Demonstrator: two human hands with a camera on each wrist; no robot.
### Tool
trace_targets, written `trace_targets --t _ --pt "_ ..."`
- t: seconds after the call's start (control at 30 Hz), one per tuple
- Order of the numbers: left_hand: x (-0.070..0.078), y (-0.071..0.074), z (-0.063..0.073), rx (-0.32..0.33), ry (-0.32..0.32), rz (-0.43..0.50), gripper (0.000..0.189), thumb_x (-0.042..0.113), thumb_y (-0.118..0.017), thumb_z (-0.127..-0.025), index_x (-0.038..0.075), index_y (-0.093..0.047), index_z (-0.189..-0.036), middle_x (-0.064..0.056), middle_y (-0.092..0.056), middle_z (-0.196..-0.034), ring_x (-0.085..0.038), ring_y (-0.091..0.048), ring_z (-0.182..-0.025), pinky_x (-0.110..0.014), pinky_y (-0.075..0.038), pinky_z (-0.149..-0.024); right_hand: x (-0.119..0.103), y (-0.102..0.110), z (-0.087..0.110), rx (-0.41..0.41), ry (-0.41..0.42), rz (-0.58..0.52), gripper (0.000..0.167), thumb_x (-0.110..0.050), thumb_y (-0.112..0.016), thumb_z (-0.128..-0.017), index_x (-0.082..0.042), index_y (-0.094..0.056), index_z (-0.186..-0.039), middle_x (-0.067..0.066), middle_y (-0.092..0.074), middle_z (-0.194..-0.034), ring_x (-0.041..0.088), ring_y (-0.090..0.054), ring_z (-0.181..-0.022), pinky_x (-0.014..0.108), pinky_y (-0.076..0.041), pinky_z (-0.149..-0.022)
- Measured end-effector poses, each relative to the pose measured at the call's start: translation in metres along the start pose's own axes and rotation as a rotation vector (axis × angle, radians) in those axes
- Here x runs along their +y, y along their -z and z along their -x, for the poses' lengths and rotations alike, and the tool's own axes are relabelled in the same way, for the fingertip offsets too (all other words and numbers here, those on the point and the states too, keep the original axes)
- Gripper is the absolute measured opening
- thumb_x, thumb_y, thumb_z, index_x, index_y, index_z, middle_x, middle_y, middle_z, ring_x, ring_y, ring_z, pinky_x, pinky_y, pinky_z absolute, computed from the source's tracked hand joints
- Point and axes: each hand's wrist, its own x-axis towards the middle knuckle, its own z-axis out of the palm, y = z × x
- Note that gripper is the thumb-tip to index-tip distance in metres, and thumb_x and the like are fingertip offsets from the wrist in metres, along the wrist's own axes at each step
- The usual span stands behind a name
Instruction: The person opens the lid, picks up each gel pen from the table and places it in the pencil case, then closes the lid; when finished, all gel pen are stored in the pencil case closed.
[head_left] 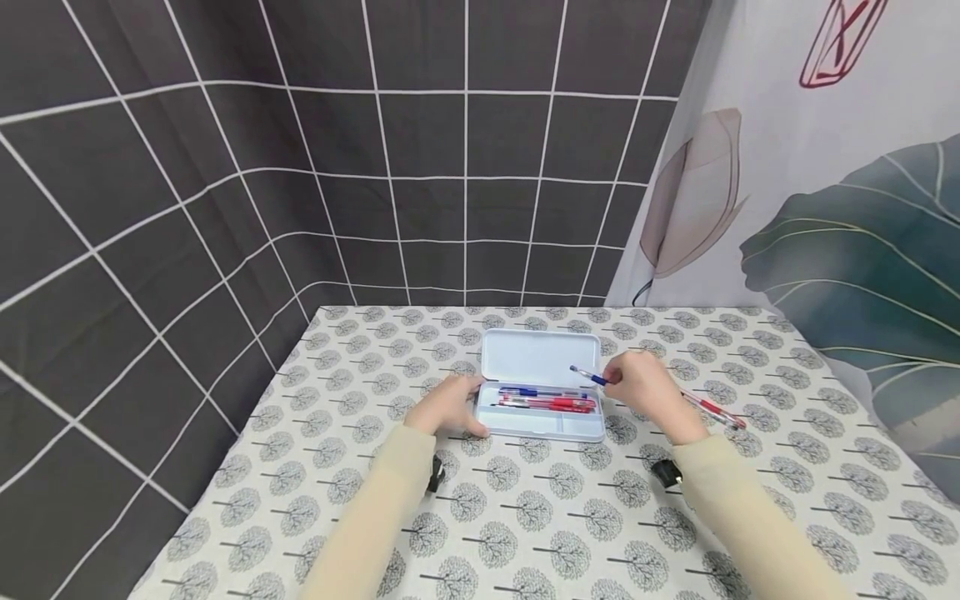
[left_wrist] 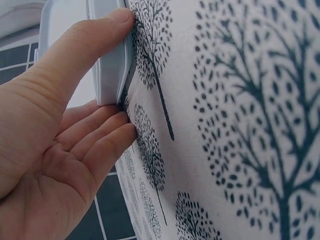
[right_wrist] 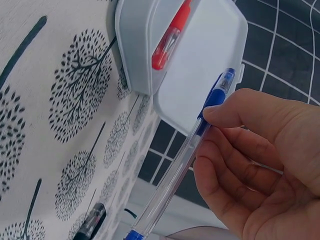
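A pale blue pencil case (head_left: 517,427) lies with its lid (head_left: 528,350) raised at the back. My left hand (head_left: 447,406) holds its left end, the thumb along the front side and the fingers at the end wall (left_wrist: 109,75). Between thumb and fingers, my right hand (head_left: 645,383) pinches a blue gel pen (right_wrist: 172,167) with a clear barrel, just right of the lid. Inside the case are a blue pen (head_left: 525,391) and several red pens (head_left: 558,404) lying lengthwise.
Right of the case, partly behind the right hand, red pens (head_left: 712,408) lie on the tree-patterned tablecloth (head_left: 532,508). A dark-ended pen (right_wrist: 92,222) shows low in the right wrist view. A dark grid curtain (head_left: 420,208) hangs behind the table, with a leaf-print curtain (head_left: 840,250) at right.
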Motion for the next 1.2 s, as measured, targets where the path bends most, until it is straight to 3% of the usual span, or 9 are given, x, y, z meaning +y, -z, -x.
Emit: trace_targets --t 0.43,0.73,1.2 --pt "-0.001 0.001 0.0 0.005 0.011 -0.002 0.093 0.023 -0.093 -0.058 0.01 -0.051 -0.141 -0.009 -0.057 -0.14 -0.029 -0.053 -0.129 -0.047 -0.037 -0.114 -0.017 -0.01 -0.011 -0.003 0.028 0.034 0.007 -0.004 -0.075 -0.072 -0.005 -0.073 -0.079 0.005 -0.071 -0.074 0.019 -0.064 -0.069 0.041 -0.058 -0.071" --pt "-0.002 0.0 0.0 -0.006 0.006 0.014 0.092 0.022 -0.093 -0.058 0.01 -0.052 -0.139 -0.009 -0.058 -0.139 -0.028 -0.053 -0.128 -0.047 -0.037 -0.114 -0.027 -0.02 -0.014 -0.073 0.017 -0.041 0.013 0.0 -0.072 -0.073 -0.001 -0.073 -0.086 0.009 -0.072 -0.08 0.018 -0.065 -0.07 0.035 -0.06 -0.069" --pt "-0.004 -0.001 -0.001 0.001 -0.001 0.005 0.094 0.024 -0.093 -0.058 0.01 -0.051 -0.141 -0.01 -0.058 -0.139 -0.029 -0.053 -0.128 -0.047 -0.038 -0.114 -0.039 -0.026 -0.019 -0.081 0.071 -0.029 0.011 0.001 -0.074 -0.071 -0.002 -0.073 -0.082 0.007 -0.071 -0.077 0.017 -0.064 -0.069 0.037 -0.059 -0.071"
